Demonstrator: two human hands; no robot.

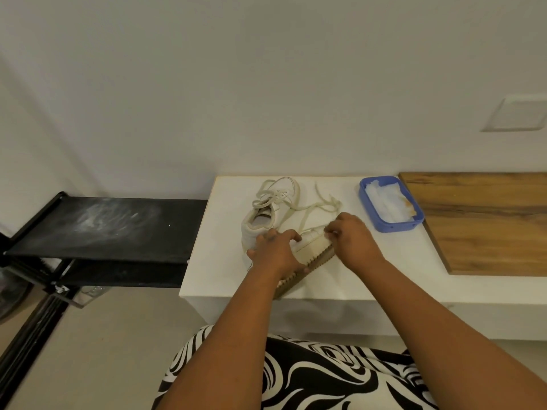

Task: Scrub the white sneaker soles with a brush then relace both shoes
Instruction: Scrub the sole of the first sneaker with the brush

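Bare arms over a patterned garment

Both forearms are uncovered to the frame's edge, no sleeves showing; the lap garment (310, 377) carries bold black-and-white swirling stripes, zebra-like.

No readable text anywhere.

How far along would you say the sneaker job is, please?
No brush is in view. The far sneaker stands on the white bench with laces threaded. Both hands, left hand and right hand, hold the near sneaker, tilted, lace trailing loose. Its lacing remains.
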